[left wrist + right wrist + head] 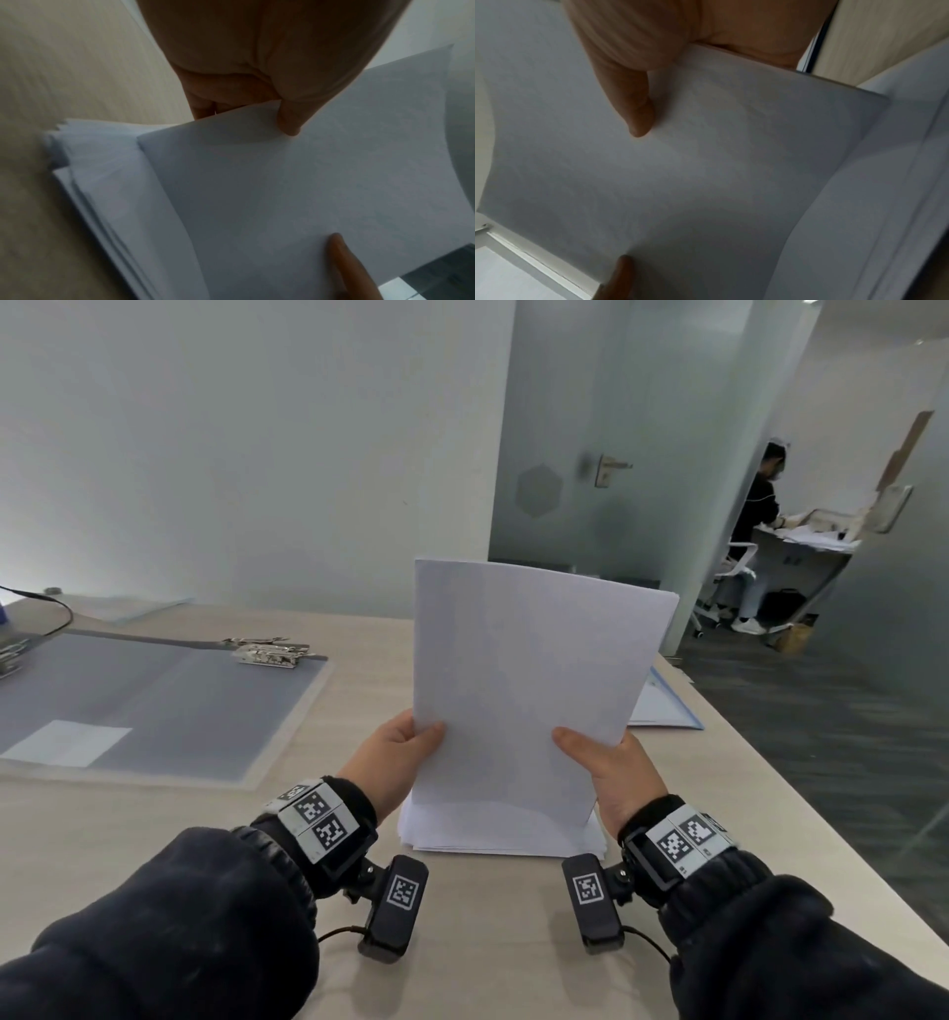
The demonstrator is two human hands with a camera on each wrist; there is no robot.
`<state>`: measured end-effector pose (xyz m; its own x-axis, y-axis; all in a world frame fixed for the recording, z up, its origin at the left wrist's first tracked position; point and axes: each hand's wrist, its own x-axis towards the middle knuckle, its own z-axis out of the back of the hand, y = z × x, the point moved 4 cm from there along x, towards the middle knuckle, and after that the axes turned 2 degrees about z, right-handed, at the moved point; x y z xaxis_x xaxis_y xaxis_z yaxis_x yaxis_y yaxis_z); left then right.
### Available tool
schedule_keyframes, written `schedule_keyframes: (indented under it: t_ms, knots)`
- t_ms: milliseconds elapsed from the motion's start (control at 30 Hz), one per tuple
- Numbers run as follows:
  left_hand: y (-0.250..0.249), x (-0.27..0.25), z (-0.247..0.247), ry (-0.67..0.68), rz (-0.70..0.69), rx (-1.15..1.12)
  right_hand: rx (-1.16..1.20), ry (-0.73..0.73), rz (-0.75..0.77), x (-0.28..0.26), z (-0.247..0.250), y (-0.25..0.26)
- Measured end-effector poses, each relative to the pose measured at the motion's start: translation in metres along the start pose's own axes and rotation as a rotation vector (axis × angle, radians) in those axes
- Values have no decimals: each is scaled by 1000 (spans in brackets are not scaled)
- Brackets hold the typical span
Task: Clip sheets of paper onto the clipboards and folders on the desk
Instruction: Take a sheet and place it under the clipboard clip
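Observation:
Both hands hold a bundle of white sheets [518, 680] upright above the desk. My left hand [405, 752] pinches its left edge, thumb in front. My right hand [606, 762] pinches the right edge the same way. In the left wrist view the thumb presses the held sheets [295, 182], and in the right wrist view the thumb lies on the same sheets [693, 162]. Under them a stack of paper [503, 834] lies flat on the desk. An open grey folder [169, 711] with a metal clip [269, 652] lies to the left.
A blue-edged folder with paper [662, 706] lies behind the held sheets near the desk's right edge. A black cable [46, 603] curls at the far left. Another folder [128, 606] lies at the back. A person sits at a distant desk [760, 521].

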<state>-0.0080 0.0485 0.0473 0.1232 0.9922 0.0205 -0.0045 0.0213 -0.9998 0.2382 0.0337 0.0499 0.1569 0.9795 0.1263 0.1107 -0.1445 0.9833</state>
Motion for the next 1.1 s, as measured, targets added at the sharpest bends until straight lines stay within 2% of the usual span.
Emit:
schedule_keyframes:
  t_ms: [167, 333, 400, 500, 600, 667, 767, 867, 1000, 1067, 1100]
  knots:
    - [4, -3, 8, -72, -5, -30, -38, 51, -12, -2, -5, 0]
    - [-2, -5, 37, -125, 29, -53, -191, 117, -5, -2, -23, -10]
    - [-3, -8, 52, -78, 71, 86, -214, 69, -24, 2, -29, -19]
    - [-4, -8, 88, -25, 162, 534, -230, 7, -69, 9, -31, -32]
    - [4, -6, 147, -85, 329, 930, -269, 4, -95, 12, -36, -39]
    - [13, -7, 184, -124, 449, 1037, -286, 16, -108, 12, -43, -42]
    - [23, -19, 213, -98, 587, 1175, -295, 44, -120, 11, -57, -44]
    - [22, -33, 212, -60, 592, 1328, -292, 86, -134, 9, -77, -44]
    - [3, -54, 178, 38, 554, 1521, -260, 104, -164, 8, -102, -43]
    - [-6, -63, 159, 84, 483, 1461, -255, 113, -188, 9, -112, -46]
    - [-10, -66, 152, 90, 469, 1349, -257, 117, -201, 9, -115, -48]
